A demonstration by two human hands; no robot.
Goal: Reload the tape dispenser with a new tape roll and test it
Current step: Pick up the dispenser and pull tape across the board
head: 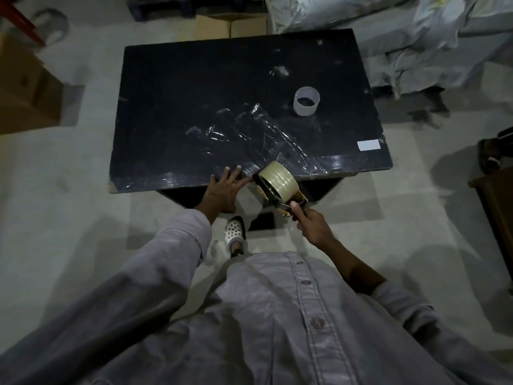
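A hand-held tape dispenser (277, 194) carries a full roll of clear tape (278, 179) and hangs at the near edge of the black table (194, 87). My right hand (312, 225) grips the dispenser's handle from below right. My left hand (226, 188) lies flat with fingers spread on the table's near edge, just left of the dispenser's front. Several shiny strips of clear tape (249, 134) are stuck across the tabletop, running from its middle toward the dispenser. An empty white tape core (306, 102) stands upright on the table at the right.
A white label (368, 145) sits near the table's right front corner. Cardboard boxes (25, 87) stand at the left, and another box (233, 25) is behind the table. Bundled plastic-wrapped bags (416, 37) fill the back right. A wooden piece of furniture (497, 201) stands at the right. My foot (236, 232) is under the table edge.
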